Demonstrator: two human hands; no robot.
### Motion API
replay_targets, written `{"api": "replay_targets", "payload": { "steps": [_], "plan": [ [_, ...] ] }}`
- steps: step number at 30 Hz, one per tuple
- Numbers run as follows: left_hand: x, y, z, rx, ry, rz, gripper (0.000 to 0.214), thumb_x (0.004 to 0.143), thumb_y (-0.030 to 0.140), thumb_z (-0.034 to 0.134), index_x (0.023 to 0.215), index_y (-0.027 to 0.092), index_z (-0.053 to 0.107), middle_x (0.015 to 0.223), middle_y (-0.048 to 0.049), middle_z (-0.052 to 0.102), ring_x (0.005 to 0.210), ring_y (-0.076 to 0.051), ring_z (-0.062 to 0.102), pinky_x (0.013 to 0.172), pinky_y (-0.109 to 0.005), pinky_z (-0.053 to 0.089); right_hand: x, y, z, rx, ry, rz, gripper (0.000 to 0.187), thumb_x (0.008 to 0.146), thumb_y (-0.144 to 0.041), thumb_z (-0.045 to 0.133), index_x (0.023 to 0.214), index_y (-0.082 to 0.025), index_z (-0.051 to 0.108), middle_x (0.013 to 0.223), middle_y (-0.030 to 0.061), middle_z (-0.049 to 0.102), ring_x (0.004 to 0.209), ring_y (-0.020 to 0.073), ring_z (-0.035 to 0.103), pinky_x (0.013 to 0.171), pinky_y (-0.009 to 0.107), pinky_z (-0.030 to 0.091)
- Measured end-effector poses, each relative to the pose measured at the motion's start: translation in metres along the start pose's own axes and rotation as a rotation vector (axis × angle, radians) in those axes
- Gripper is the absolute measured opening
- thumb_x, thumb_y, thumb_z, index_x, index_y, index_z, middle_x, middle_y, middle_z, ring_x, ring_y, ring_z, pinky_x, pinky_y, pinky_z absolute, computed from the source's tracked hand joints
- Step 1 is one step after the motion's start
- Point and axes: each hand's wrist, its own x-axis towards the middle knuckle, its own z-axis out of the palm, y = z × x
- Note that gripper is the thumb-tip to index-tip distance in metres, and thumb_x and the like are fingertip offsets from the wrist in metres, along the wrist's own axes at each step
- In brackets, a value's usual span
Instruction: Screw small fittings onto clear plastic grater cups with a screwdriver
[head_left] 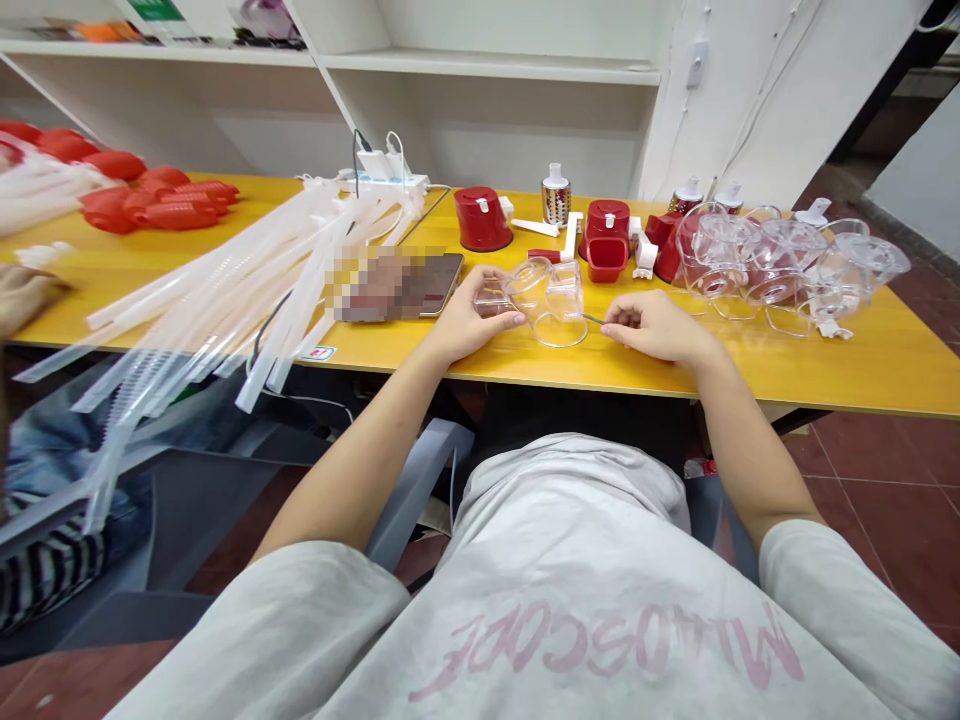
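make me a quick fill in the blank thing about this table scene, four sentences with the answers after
1. A thin dark tool is held in the person's ____ hand.
2. A clear plastic container is held in the person's ____ hand.
3. The tabletop under the red plastic parts is ____ in colour.
4. The shelves behind the tabletop are ____ in colour.

Missing words: right; left; yellow; white.

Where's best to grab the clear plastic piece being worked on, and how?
Probably grip the clear plastic piece by its rounded left part, coming from the left. The left hand curls there, leaving the right side free for the thin stick in the right hand.
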Motion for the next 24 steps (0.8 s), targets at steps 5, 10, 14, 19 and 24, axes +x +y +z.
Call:
{"api": "replay_targets", "payload": {
  "steps": [5,10,14,19,24],
  "plan": [
    [0.0000,-0.0006,0.0001,-0.020,0.013,0.000,0.086,0.071,0.067,0.115,0.135,0.028,0.074,0.142,-0.0103,0.087,0.120,-0.036,0.090,0.117,-0.055,0.078,0.0001,0.0001,0.0002,0.005,-0.019,0.035,0.022,0.102,-0.046,0.085,0.096,-0.026,0.079,0.081,0.0044,0.081,0.078,0.0258,0.075,0.075,0.038,0.053],
    [0.0000,-0.0033,-0.0007,-0.019,0.015,0.009,0.086,0.072,0.068,0.114,0.136,0.027,0.074,0.145,-0.0122,0.086,0.121,-0.036,0.090,0.116,-0.054,0.078,0.0003,0.0027,-0.0005,-0.029,-0.011,0.020,0.021,0.103,-0.046,0.082,0.098,-0.026,0.077,0.079,0.0028,0.077,0.077,0.0248,0.070,0.074,0.038,0.048],
    [0.0005,-0.0051,-0.0017,-0.002,0.012,0.013,0.087,0.072,0.069,0.115,0.137,0.027,0.074,0.148,-0.0132,0.085,0.131,-0.039,0.088,0.126,-0.058,0.074,-0.0005,0.0038,-0.0007,-0.033,-0.015,0.006,0.021,0.105,-0.046,0.081,0.100,-0.027,0.076,0.081,0.0031,0.077,0.078,0.0251,0.068,0.075,0.039,0.048],
    [-0.0004,-0.0018,-0.0001,-0.001,0.011,0.016,0.084,0.073,0.065,0.113,0.137,0.027,0.074,0.145,-0.0122,0.086,0.120,-0.037,0.089,0.115,-0.055,0.078,-0.0014,0.0026,-0.0023,-0.036,0.004,0.009,0.020,0.106,-0.045,0.081,0.101,-0.027,0.076,0.080,0.0022,0.075,0.078,0.0248,0.065,0.076,0.039,0.046],
    [-0.0005,-0.0012,0.0002,-0.012,0.002,0.011,0.084,0.073,0.066,0.112,0.137,0.027,0.072,0.144,-0.0117,0.086,0.120,-0.037,0.089,0.115,-0.054,0.078,-0.0002,0.0018,-0.0032,-0.057,-0.023,-0.009,0.019,0.104,-0.044,0.081,0.099,-0.026,0.076,0.080,0.0012,0.072,0.079,0.0245,0.063,0.079,0.040,0.047]
  ]
}}
